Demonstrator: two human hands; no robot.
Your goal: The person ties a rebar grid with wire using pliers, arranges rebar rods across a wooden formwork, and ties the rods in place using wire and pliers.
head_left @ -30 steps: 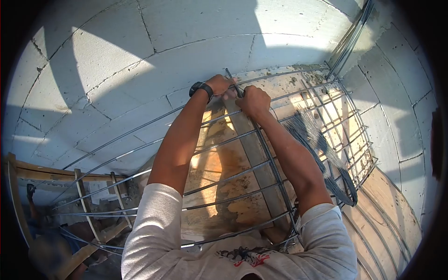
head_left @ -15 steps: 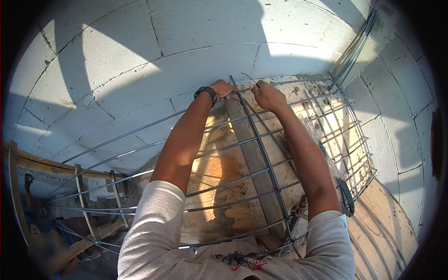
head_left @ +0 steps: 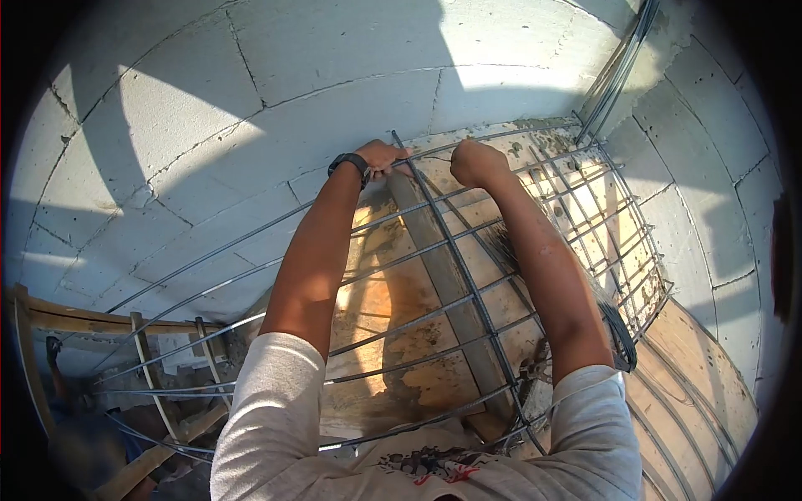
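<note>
My left hand (head_left: 380,156), with a dark watch on its wrist, closes around the far steel rebar (head_left: 271,224) just left of a crossing. There a transverse rebar (head_left: 455,246) passes over the long bars, its end sticking up beside my fingers. My right hand (head_left: 479,164) is in a fist to the right of the crossing and pinches a thin tie wire (head_left: 438,157). The wire stretches from my right fingers toward the crossing; its far end is hard to make out. Below the bars lies a wooden board (head_left: 443,309).
A hank of dark wire (head_left: 618,338) hangs beside my right forearm. Denser rebar mesh (head_left: 618,225) is to the right, with upright bars (head_left: 622,63) in the corner. A block wall (head_left: 334,100) closes the far side. At lower left are a wooden frame (head_left: 146,367) and another person (head_left: 83,451).
My right hand has drawn away to the right from the crossing. The wire, which stuck up above my fingers, now runs sideways between hand and crossing. My left hand keeps its place on the bar.
</note>
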